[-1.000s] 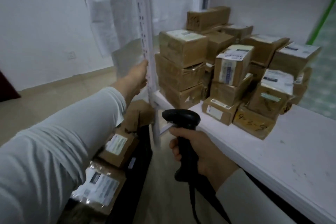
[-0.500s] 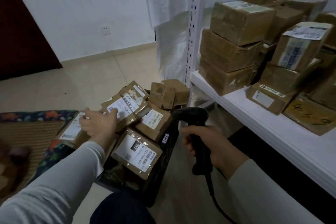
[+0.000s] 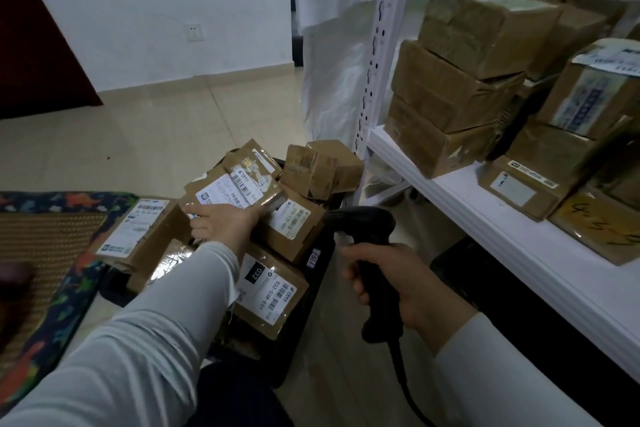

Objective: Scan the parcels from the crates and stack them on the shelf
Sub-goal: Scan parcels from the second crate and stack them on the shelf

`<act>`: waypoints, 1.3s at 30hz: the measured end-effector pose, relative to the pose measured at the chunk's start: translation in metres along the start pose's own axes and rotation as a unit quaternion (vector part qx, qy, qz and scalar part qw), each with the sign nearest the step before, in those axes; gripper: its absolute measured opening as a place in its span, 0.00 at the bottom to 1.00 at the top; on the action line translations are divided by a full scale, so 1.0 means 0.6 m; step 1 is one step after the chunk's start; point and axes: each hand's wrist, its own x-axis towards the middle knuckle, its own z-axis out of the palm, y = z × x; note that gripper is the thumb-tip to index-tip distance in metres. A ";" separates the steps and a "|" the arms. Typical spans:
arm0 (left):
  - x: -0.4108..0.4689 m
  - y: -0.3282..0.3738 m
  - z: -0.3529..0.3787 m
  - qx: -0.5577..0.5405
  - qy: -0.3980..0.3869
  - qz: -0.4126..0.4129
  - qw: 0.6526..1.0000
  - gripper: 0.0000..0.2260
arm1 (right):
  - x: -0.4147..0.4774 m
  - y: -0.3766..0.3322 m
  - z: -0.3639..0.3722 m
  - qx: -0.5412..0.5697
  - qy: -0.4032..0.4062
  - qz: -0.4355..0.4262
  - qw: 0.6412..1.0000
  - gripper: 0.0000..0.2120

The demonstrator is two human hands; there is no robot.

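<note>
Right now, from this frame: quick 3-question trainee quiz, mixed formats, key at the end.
1. True or false: the right hand grips the black scanner.
2. The left hand is on: A) a labelled parcel atop the pile in the crate; B) the shelf post; C) the floor mat.
3. Fill in: the nearest parcel carries a black tag reading ___.
Key: 1 true; 2 A; 3 032.
</note>
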 end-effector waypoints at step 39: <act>-0.260 0.016 -0.085 0.169 0.015 0.693 0.700 0.50 | -0.246 -0.005 -0.088 -0.239 0.055 -0.209 0.947 0.05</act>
